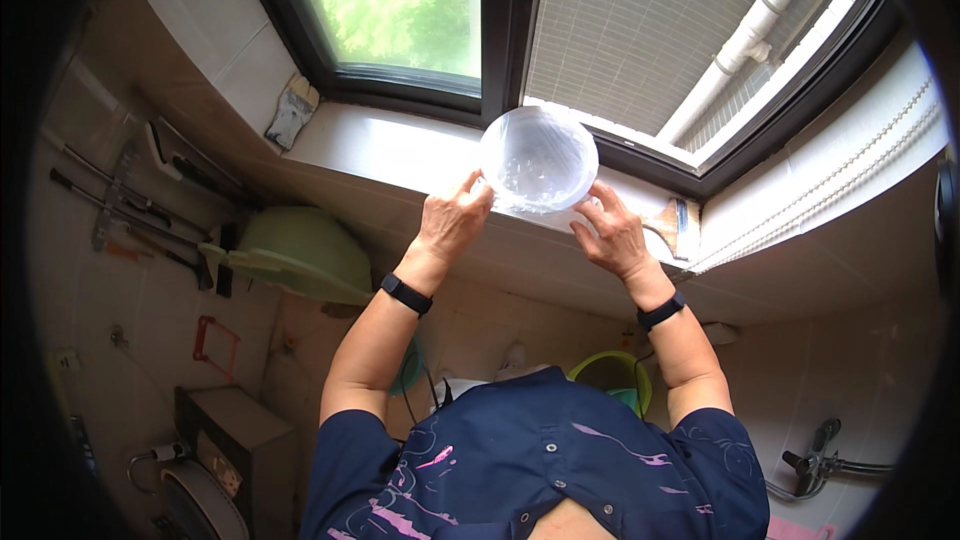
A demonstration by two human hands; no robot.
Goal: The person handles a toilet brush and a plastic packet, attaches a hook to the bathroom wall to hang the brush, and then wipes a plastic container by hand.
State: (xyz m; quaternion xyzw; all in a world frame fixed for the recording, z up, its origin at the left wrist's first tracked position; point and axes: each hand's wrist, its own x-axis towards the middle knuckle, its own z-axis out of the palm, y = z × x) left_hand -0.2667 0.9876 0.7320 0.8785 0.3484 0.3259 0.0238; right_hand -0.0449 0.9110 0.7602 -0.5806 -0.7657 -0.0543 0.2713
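A round translucent plastic container [536,159], with what looks like clear film about it, is at the window sill in front of me. My left hand [455,216] pinches its lower left edge between thumb and fingers. At its lower right edge is my right hand [611,229], with the fingertips by the rim and the thumb and fingers apart; whether it grips cannot be told. The pale window sill [375,144] runs behind and beneath the container.
A worn work glove [293,111] lies at the sill's left end. Dark window frames [501,30] rise behind. A green plastic basin [300,255] stands by the left wall, near hanging long-handled tools [135,210]. Bead chains [817,184] hang at right; a yellow-green tub [611,371] is below.
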